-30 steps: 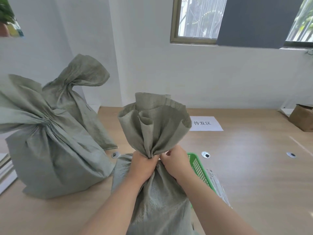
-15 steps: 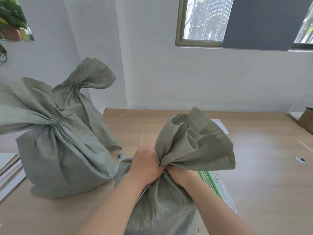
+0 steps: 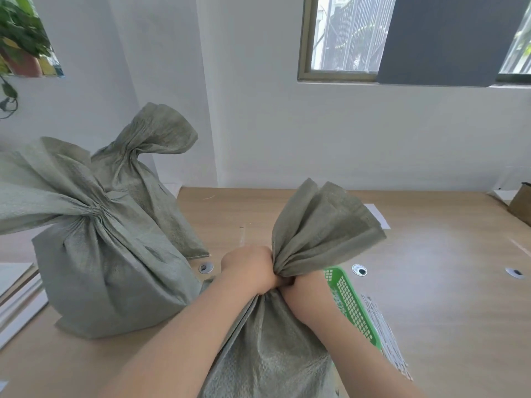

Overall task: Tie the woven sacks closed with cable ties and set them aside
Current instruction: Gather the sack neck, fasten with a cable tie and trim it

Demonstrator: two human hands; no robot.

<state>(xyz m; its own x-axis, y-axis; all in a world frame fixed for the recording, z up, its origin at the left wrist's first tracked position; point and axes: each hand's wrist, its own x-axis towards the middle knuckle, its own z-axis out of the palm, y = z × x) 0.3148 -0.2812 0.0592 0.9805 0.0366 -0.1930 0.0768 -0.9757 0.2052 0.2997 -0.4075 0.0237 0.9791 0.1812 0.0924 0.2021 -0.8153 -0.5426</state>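
Both forearms reach in from 6 o'clock and meet at the gathered neck of the sack, which stands on the tabletop at the near edge of view. The left hand is a closed fist wrapped round the neck, knuckles up, on its 9 o'clock side. The right hand presses in from 3 o'clock, touching the left; it is largely tucked beneath the cloth, and what shows of it is curled tight on the same neck. Above the two fists the sack's open mouth fans out and leans toward 2 o'clock.

At 9 o'clock of the hands stands the near tied sack, cinched at its throat, and behind it at 11 o'clock the far tied sack, its top flopped over to the right; the two touch. Whether ties bind them is too small to tell.

Just beside the right forearm, at 4 o'clock, lies a green mesh basket, with a bundle of pale strips along its outer side. A white paper sheet peeks out behind the fanned mouth at 1 o'clock. A cardboard box sits at the far right edge, and a potted plant at the upper left.
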